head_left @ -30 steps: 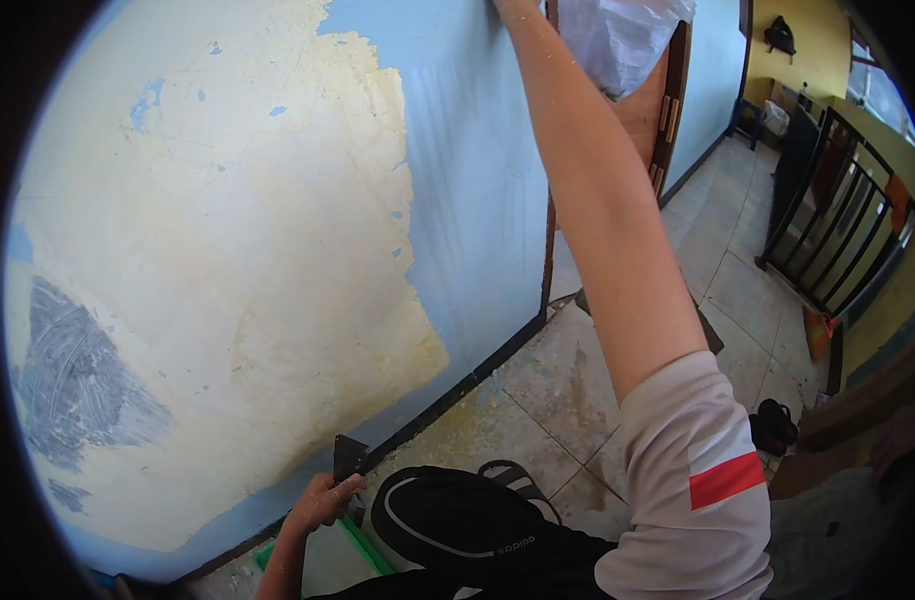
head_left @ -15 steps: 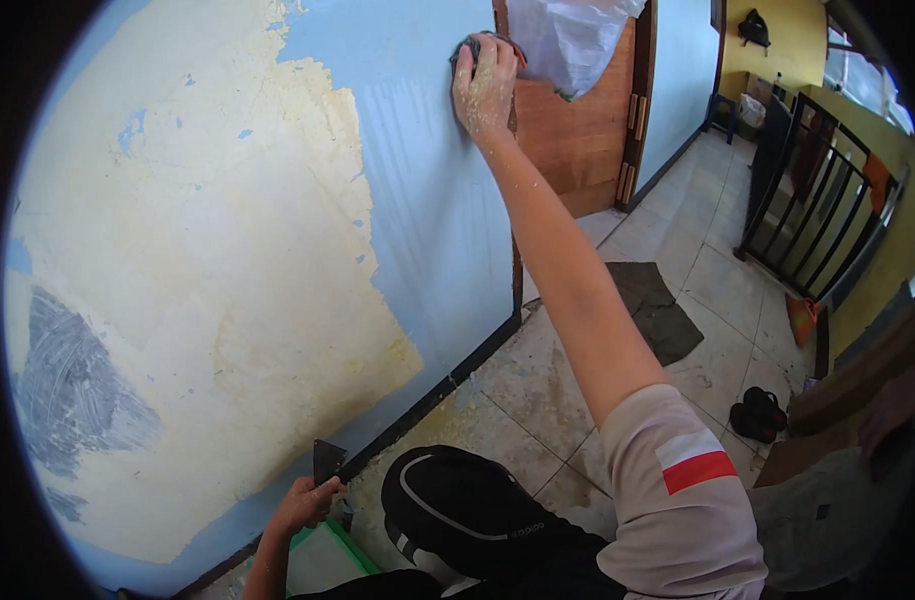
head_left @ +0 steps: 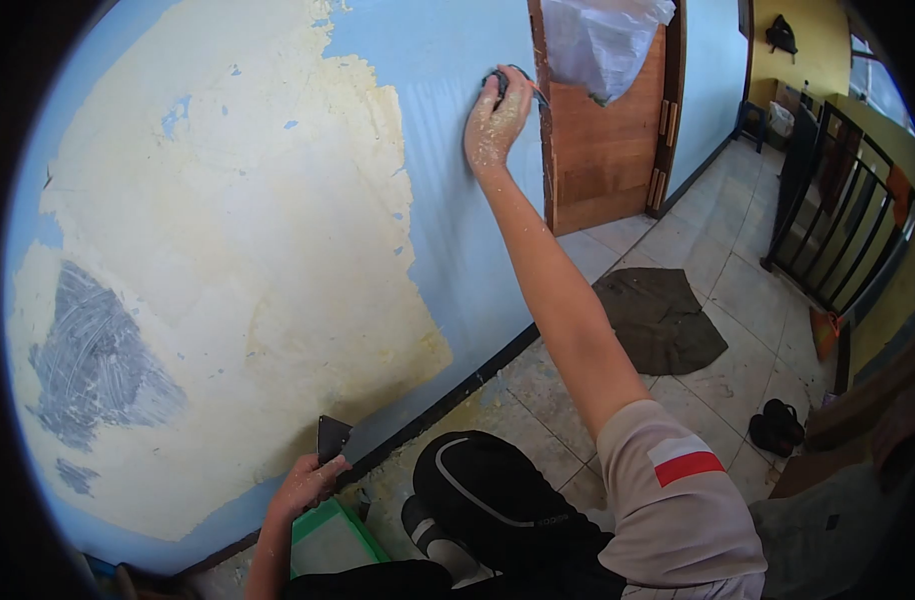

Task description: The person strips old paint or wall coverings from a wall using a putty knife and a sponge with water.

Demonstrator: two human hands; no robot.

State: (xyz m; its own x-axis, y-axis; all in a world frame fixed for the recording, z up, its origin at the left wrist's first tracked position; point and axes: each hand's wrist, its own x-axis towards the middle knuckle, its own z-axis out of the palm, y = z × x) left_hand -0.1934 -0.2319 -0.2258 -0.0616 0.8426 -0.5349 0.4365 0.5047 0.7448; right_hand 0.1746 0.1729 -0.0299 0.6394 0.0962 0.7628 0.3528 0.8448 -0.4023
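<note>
My right hand [head_left: 498, 120], speckled with pale flecks, presses a dark cloth [head_left: 496, 84] against the blue painted wall [head_left: 448, 190] near the door frame. The fingers are wrapped round the cloth, so most of it is hidden. Low in the view, my left hand [head_left: 310, 484] grips a putty knife [head_left: 332, 438], its dark blade pointing up close to the wall. Left of the blue paint spreads a large bare cream patch [head_left: 278, 220] with ragged edges. A grey smeared area [head_left: 98, 350] lies on its left part.
A green-rimmed tray [head_left: 363, 530] stands below my left hand, beside my knee [head_left: 488, 480]. A dark cloth mat [head_left: 668, 320] lies on the tiles. Shoes [head_left: 776, 428] and a black railing [head_left: 838, 210] are at right. A white plastic bag [head_left: 608, 45] hangs before the wooden door [head_left: 608, 150].
The view has shifted, so the wall and floor appear further right and slightly lower. My right hand with the cloth has moved a little down and left on the wall. The left still holds the putty knife.
</note>
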